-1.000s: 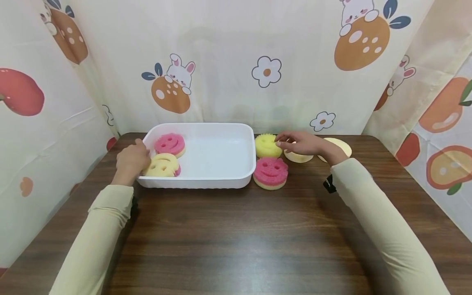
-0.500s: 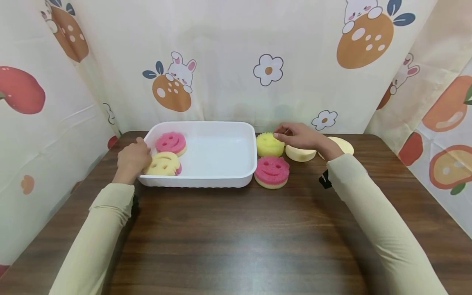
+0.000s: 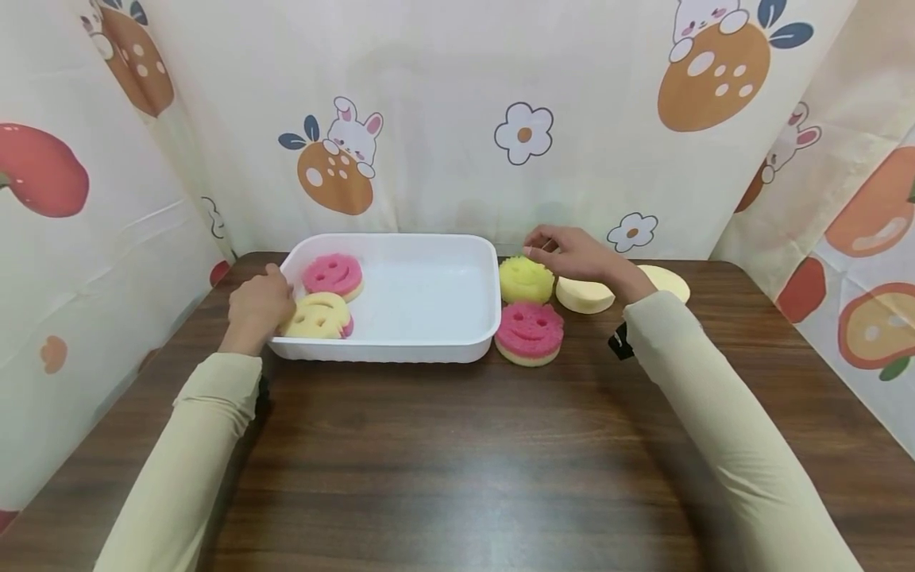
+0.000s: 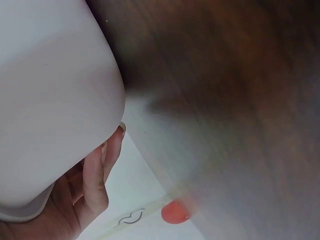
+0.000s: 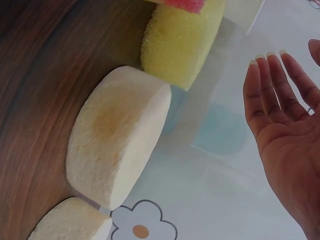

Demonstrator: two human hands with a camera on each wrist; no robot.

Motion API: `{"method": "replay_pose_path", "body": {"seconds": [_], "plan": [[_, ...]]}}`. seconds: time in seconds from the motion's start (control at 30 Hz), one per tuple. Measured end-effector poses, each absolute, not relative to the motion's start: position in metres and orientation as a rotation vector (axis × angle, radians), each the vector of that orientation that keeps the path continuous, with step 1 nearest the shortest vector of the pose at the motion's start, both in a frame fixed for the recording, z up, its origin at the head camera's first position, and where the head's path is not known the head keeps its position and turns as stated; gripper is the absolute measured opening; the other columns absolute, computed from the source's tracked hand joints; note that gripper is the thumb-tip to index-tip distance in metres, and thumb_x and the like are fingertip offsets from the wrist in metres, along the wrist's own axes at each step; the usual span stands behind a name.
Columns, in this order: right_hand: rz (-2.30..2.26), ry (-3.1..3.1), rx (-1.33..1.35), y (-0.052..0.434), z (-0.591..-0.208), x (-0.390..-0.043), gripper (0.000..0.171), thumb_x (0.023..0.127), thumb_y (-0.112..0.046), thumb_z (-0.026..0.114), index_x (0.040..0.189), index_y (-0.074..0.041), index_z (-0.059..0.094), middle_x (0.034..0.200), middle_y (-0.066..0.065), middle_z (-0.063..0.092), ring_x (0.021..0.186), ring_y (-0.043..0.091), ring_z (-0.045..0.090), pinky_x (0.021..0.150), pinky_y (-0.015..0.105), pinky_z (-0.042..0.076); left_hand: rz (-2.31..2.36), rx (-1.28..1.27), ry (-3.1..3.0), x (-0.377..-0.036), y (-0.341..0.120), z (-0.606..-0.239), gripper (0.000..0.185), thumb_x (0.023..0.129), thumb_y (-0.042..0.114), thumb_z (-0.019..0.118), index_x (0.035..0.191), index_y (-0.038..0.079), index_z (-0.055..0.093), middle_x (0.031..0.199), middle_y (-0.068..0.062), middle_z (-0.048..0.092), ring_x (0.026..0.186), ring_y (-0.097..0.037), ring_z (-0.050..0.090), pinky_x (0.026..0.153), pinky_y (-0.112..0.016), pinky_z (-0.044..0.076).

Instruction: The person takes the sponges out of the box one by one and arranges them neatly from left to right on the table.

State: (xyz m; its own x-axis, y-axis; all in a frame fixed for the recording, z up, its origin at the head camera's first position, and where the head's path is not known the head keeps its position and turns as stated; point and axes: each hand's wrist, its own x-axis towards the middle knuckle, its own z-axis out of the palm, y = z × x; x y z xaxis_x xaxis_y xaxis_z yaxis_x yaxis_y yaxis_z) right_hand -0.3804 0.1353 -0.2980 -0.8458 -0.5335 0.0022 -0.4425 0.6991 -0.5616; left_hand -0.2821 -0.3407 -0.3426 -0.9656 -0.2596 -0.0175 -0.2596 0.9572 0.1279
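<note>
Two grips on the curtained wooden table (image 3: pixel 457 461): left (image 3: pixel 259 308) clasps tray (image 3: pixel 429 349), right (image 3: pixel 572 256) spread.

Two smiley sponges (image 3: pixel 325 295) in tray (image 3: pixel 429 349); two more (image 3: pixel 527 306) right of tray, round pads (image 3: pixel 584 294) beyond.

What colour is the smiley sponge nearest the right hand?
Yellow smiley sponge; head view shows it best.

Head view overhead; wrist views close (sponge-level)
</note>
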Motion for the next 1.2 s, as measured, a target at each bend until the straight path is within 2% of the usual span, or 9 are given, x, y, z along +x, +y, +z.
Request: {"method": "replay_pose_path", "body": {"seconds": [0.27, 0.43, 0.6, 0.93, 1.2], "plan": [[-0.854, 2.768, -0.822, 0.12, -0.293, -0.38, 0.035, 0.102, -0.036, 0.052, 0.127, -0.013, 0.057, 0.126, 0.012, 0.062, 0.116, 0.029, 0.06, 0.092, 0.047, 0.052, 0.209, -0.4, 3.121, -0.281, -0.342, -0.343, 0.051, 0.103, 0.023, 0.038, 0.131, -0.019, 0.032, 0.105, -0.039, 0.059, 0.09, -0.05, 0.062, 0.072, -0.058, 0.051], [-0.857, 2.766, -0.819, 0.114, -0.292, -0.381, 0.034, 0.102, -0.034, 0.051, 0.127, -0.012, 0.057, 0.127, 0.013, 0.062, 0.118, 0.031, 0.059, 0.094, 0.048, 0.052, 0.203, -0.411, 3.107, -0.282, -0.341, -0.343, 0.053, 0.104, 0.024, 0.037, 0.135, -0.018, 0.03, 0.106, -0.038, 0.058, 0.085, -0.045, 0.062, 0.069, -0.056, 0.052], [-0.848, 2.758, -0.802, 0.11, -0.292, -0.382, 0.036, 0.102, -0.036, 0.05, 0.128, -0.012, 0.056, 0.131, 0.013, 0.059, 0.125, 0.033, 0.055, 0.097, 0.05, 0.05, 0.203, -0.419, 3.114, -0.283, -0.341, -0.342, 0.051, 0.104, 0.024, 0.037, 0.133, -0.018, 0.031, 0.105, -0.038, 0.059, 0.086, -0.047, 0.063, 0.072, -0.058, 0.052], [-0.874, 2.748, -0.811, 0.1, -0.292, -0.383, 0.035, 0.102, -0.034, 0.05, 0.129, -0.012, 0.054, 0.133, 0.014, 0.058, 0.125, 0.034, 0.055, 0.099, 0.05, 0.05, 0.219, -0.435, 3.088, -0.28, -0.34, -0.34, 0.051, 0.104, 0.024, 0.038, 0.133, -0.018, 0.032, 0.103, -0.036, 0.059, 0.08, -0.041, 0.06, 0.066, -0.053, 0.051], [-0.907, 2.741, -0.828, 0.094, -0.293, -0.384, 0.035, 0.101, -0.036, 0.052, 0.128, -0.014, 0.056, 0.13, 0.012, 0.059, 0.125, 0.033, 0.056, 0.101, 0.05, 0.049, 0.205, -0.439, 3.093, -0.28, -0.339, -0.34, 0.051, 0.104, 0.024, 0.037, 0.133, -0.017, 0.032, 0.106, -0.038, 0.059, 0.086, -0.045, 0.062, 0.073, -0.057, 0.052]]}}
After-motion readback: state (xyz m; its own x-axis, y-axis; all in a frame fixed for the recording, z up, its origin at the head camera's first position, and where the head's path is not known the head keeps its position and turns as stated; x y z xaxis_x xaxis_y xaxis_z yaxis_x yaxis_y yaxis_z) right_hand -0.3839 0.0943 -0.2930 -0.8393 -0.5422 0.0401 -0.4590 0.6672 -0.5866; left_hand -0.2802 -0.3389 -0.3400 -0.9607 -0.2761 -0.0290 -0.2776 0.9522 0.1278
